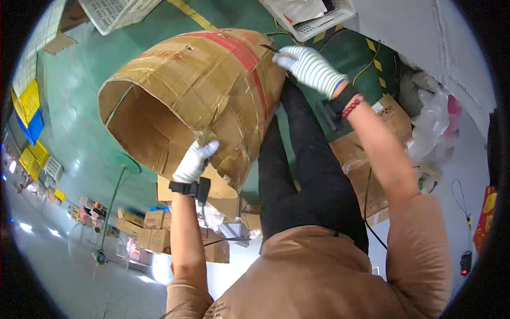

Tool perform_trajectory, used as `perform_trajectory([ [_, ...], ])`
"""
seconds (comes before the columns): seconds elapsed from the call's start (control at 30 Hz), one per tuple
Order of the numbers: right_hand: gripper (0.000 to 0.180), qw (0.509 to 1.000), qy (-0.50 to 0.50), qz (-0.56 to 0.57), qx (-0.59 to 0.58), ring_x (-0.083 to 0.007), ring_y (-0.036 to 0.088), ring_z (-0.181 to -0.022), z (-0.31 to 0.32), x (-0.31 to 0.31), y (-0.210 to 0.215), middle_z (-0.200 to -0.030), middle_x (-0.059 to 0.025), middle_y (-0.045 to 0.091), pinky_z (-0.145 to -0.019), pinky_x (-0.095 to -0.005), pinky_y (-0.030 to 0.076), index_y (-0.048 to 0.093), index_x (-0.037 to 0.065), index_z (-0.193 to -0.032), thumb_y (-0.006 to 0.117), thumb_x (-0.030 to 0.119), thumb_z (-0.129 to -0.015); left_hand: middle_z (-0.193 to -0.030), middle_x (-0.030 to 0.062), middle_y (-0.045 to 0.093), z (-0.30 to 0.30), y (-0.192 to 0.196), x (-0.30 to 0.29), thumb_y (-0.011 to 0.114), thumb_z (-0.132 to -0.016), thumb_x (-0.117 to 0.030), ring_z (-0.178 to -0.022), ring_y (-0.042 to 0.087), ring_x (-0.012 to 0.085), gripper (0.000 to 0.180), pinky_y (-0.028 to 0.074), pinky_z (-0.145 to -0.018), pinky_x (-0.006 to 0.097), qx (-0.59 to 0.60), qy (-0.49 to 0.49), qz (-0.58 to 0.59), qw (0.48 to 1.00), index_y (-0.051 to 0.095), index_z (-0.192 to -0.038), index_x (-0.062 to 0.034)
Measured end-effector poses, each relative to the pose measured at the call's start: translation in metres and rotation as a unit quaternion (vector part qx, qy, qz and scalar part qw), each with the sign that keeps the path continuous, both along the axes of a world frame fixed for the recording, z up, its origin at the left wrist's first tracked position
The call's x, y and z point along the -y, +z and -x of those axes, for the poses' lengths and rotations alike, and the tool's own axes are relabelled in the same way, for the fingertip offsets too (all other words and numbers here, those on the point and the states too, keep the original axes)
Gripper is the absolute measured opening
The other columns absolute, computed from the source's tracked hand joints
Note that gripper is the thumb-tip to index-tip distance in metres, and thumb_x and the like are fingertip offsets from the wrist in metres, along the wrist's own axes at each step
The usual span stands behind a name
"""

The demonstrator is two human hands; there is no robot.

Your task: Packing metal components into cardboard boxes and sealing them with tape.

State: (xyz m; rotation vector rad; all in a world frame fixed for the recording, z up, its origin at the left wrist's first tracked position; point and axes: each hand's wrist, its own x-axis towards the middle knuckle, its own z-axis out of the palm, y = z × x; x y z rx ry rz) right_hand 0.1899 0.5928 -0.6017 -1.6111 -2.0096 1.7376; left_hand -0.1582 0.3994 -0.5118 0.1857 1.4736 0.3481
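A big worn brown cardboard box [196,80], patched with clear tape and crossed by a red stripe, stands tilted in front of my legs. Its near-left end gapes, showing a hollow inside. My left hand [191,162], in a white glove, pinches the crumpled lower rim of that opening. Above the box's right end, my right hand [313,69] wears a white glove with thin stripes. Its fingers are closed round a thin dark tool [270,48], whose tip points left toward the cardboard; its exact kind is too small to make out.
White plastic crates [114,16] stand at the far left and far right, the right crate [311,21] holding papers. Flattened cardboard [361,154] and clear plastic bags [433,117] lie right of my legs. A green stand fan [126,164] and stacked cartons [155,239] appear at left.
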Motion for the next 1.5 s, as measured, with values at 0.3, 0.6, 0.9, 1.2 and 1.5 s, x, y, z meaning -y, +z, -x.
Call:
perform_trajectory([
  [0.3, 0.034, 0.968, -0.212, 0.116, -0.064, -0.0346, 0.065, -0.116, 0.077, 0.13, -0.046, -0.133, -0.0227, 0.065, -0.103, -0.039, 0.048, 0.07, 0.003, -0.123, 0.066, 0.029, -0.101, -0.148, 0.011, 0.054, -0.005, -0.004, -0.188, 0.044, -0.098, -0.075, -0.123, 0.055, 0.0213, 0.09, 0.042, -0.105, 0.037, 0.137, 0.052, -0.102, 0.984, 0.039, -0.156, -0.0066],
  [0.6, 0.028, 1.0, -0.002, -0.016, 0.013, -0.0378, 0.062, -0.122, 0.068, 0.12, -0.024, -0.144, -0.0242, 0.056, -0.099, -0.0496, 0.051, 0.073, 0.009, -0.117, 0.062, 0.024, -0.096, -0.116, 0.0058, 0.071, -0.081, -0.037, -0.259, 0.065, -0.099, -0.051, -0.093, 0.069, 0.0194, 0.053, 0.056, -0.078, 0.039, 0.011, -0.042, -0.019, 0.999, 0.059, -0.135, -0.0138],
  [0.9, 0.037, 0.935, 0.313, -0.139, 0.095, -0.0274, 0.054, -0.135, 0.153, 0.104, -0.034, -0.153, -0.0077, 0.053, -0.113, -0.0479, 0.038, 0.069, 0.013, -0.134, 0.051, 0.02, -0.102, -0.113, 0.0084, 0.074, -0.084, -0.067, -0.236, 0.063, -0.101, -0.029, -0.099, 0.065, 0.0193, 0.039, 0.05, -0.092, 0.034, -0.223, -0.208, -0.222, 0.926, 0.069, -0.125, 0.0015],
  [1.2, 0.024, 0.969, 0.21, -0.069, -0.111, -0.0286, 0.071, -0.105, 0.127, 0.138, -0.004, -0.107, -0.009, 0.076, -0.09, -0.0429, 0.052, 0.078, 0.013, -0.107, 0.061, 0.026, -0.095, -0.102, 0.0192, 0.076, -0.065, 0.043, -0.155, 0.067, -0.1, -0.022, -0.09, 0.072, 0.0303, 0.028, 0.054, -0.082, 0.04, -0.283, -0.264, -0.267, 0.883, 0.071, -0.113, 0.0034],
  [1.5, 0.051, 0.981, 0.128, 0.01, -0.149, -0.0379, 0.056, -0.132, 0.123, 0.178, 0.083, -0.143, -0.0191, 0.06, -0.112, -0.0503, 0.041, 0.062, 0.011, -0.137, 0.053, 0.039, -0.096, -0.102, 0.0168, 0.075, -0.069, 0.218, -0.046, 0.071, -0.089, -0.016, -0.089, 0.071, 0.0393, 0.028, 0.057, -0.075, 0.046, -0.281, -0.571, -0.417, 0.649, 0.072, -0.116, -0.0075],
])
